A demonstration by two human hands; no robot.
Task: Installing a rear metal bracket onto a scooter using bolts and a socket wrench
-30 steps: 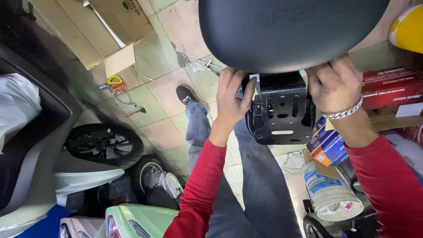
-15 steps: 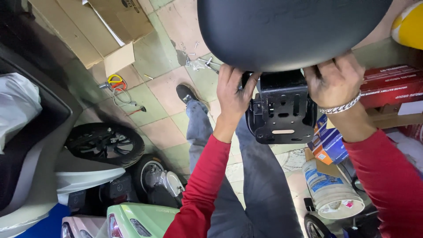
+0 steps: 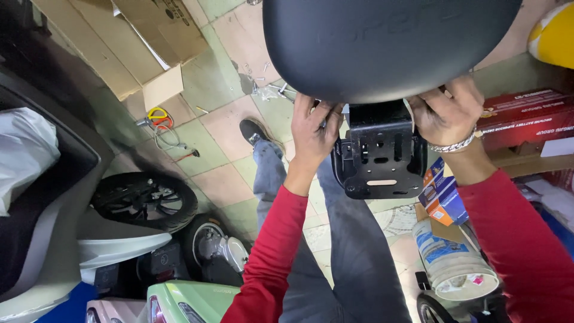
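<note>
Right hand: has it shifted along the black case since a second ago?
No. The right hand grips the underside of the black case just right of the black mounting plate, as before.

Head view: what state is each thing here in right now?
Black case: raised, gripped at its lower edge.
Left hand: clasping the case's underside.
Right hand: clasping the case's underside.
Black mounting plate: below the case.
Cardboard box: flaps open.
White bucket: upright.
</note>
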